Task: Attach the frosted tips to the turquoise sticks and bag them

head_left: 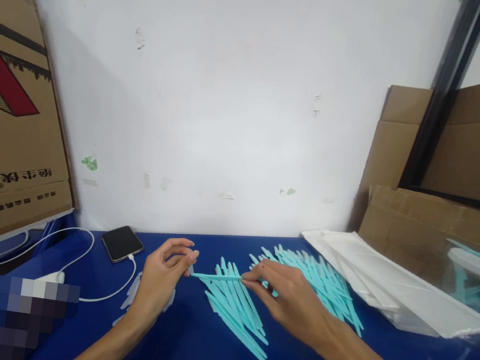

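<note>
Between the thumb and fingers of my right hand (281, 284) is one end of a slim teal plastic stick (217, 277), held level above the table. Its other end points left and reaches the fingertips of my left hand (167, 271). My left fingers pinch a small translucent piece (191, 269), mostly hidden, close to the stick's tip. Beneath the held stick lies a loose fan of teal sticks (242, 323). A larger pile of the same sticks (319, 280) lies behind my right hand. More translucent pieces (131, 291) are partly covered by my left forearm.
A phone (122, 243) with a white cable lies at the left on the blue table (180, 350). White plastic bags (387, 278) lie at the right, beside a clear bag of teal sticks (475, 284). Cardboard boxes (14, 130) flank the white wall.
</note>
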Motion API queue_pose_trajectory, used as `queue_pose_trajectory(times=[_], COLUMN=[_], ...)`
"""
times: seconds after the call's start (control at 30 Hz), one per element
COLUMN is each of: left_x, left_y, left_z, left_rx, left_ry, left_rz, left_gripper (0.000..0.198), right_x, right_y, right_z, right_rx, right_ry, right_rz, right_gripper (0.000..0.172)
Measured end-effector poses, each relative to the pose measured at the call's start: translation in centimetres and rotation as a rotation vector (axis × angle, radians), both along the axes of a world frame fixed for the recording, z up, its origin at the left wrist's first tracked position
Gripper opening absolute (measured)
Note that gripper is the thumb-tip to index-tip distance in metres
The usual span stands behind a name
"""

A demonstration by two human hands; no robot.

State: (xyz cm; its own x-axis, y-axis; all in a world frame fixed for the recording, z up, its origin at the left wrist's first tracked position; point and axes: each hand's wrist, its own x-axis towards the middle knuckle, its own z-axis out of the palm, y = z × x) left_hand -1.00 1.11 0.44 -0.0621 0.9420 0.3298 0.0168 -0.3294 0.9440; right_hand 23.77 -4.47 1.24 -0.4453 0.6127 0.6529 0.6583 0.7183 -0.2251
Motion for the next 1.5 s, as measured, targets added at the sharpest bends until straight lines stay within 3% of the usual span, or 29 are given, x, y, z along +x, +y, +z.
queue_pose_trajectory(times=[0.5, 0.97, 1.27, 1.5], left_x=[0.06, 0.25, 0.33, 0.38], left_y=[-0.13, -0.22, -0.16, -0.08], left_z=[-0.59, -0.91, -0.76, -0.86], left_rx=[-0.039, -0.137, -0.185, -0.236], left_ry=[0.039, 0.149, 0.073, -0.01], left_rz=[-0.043, -0.053, -0.06, -0.056], left_gripper=[0.036, 0.051, 0.054, 0.045], right_x=[-0.14, 0.04, -0.23, -0.18], right_y=[0.03, 0.33, -0.06, -0.09], right_z=[-0.63, -0.6, -0.22, -0.22], right_rx=[0.236, 0.484, 0.484, 0.421], right_ry=[-0.045, -0.205, -0.151, -0.144], right_rz=[0.02, 0.042, 0.061, 0.054], right_gripper=[0.02, 0.013, 0.022, 0.019])
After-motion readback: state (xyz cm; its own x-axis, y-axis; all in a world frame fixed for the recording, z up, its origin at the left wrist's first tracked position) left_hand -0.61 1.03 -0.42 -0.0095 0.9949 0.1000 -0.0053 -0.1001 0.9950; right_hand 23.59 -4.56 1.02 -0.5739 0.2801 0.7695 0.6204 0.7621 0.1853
